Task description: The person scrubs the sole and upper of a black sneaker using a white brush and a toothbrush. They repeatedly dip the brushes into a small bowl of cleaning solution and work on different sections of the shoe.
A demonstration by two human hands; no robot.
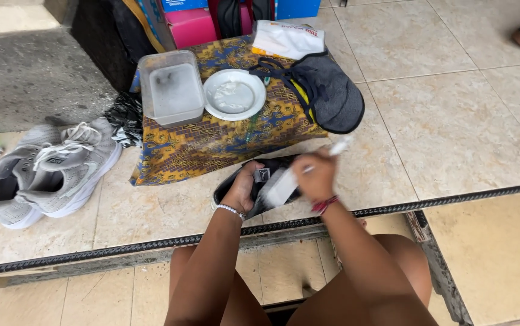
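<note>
Just below the yellow-and-blue patterned cloth (212, 142), the left hand (243, 188) grasps a black low shoe (254, 181); the right hand (315, 176) clenches a white-handled brush (290, 181) on it.

I am sitting at the threshold of a home, on a porch or entry floor, it seems. Pale beige floor tiles (453, 102) are stretching away to the far right, and a metal sliding-door track (121, 250) is running across just in front of my knees. A patterned yellow and blue cloth (212, 145) is lying on the tiles, bearing a clear plastic tub (171, 87) and a white plate (234, 94). A pair of grey sneakers (49, 172) is waiting at the left, beside a rough concrete step (25, 72). Coloured boxes (190, 24) are standing far behind.
</note>
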